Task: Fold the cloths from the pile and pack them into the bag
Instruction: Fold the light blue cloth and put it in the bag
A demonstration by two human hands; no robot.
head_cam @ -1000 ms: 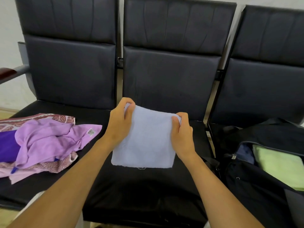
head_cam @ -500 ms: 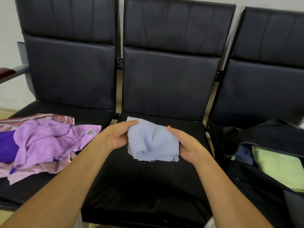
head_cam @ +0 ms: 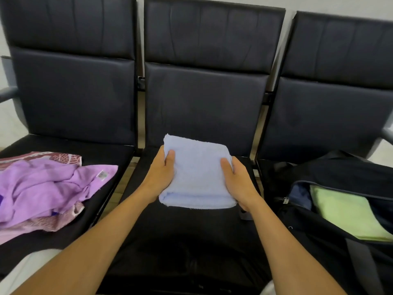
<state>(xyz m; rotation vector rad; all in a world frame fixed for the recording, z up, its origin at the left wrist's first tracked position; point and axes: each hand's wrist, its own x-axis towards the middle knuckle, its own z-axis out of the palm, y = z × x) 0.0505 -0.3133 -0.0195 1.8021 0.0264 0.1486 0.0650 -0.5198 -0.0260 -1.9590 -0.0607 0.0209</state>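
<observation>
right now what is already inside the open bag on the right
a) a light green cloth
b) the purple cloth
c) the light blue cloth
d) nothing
a: a folded light green cloth lies in the open bag, while both hands hold the light blue cloth over the middle seat.

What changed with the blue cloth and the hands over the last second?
The blue cloth, earlier held up as one open sheet, is now a thick folded bundle. The left hand and right hand shifted their grip from its top corners to its sides. The pile and bag stayed put.
</observation>
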